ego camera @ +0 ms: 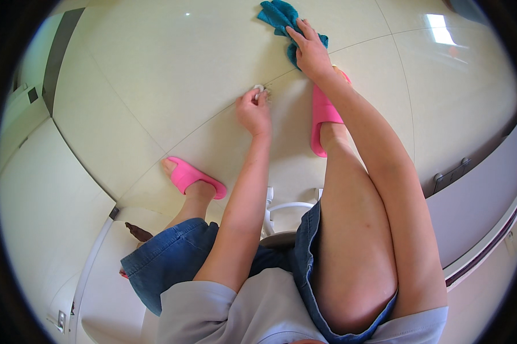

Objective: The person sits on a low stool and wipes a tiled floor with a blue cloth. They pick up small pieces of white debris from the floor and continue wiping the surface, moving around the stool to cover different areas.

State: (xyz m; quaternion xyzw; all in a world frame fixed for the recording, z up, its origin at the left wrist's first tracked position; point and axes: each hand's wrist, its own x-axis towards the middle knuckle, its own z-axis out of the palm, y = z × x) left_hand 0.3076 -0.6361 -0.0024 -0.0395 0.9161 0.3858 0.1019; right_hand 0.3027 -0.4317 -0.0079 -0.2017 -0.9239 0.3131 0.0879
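Observation:
My left hand (pixel 254 112) is low over the tile floor, its fingertips pinching a small crumpled white wad (pixel 258 89), perhaps tissue. Dark specks or strands show beside the wad, by a tile joint. Farther forward and to the right, my right hand (pixel 313 53) presses a bunched teal cloth (pixel 280 17) to the floor, its fingers spread over the fabric. What the fingers do under the palm is hidden. Just below that hand is a pink slipper (pixel 321 109) on my right foot, partly covered by my forearm.
The other pink slipper (pixel 189 176) is to the left. White cabinet fronts (pixel 52 185) line the left side. A white-framed seat (pixel 280 208) is beneath me. At right are a grey panel (pixel 478 206) and a socket strip (pixel 452 174). The glossy tile floor (pixel 155 73) reflects light.

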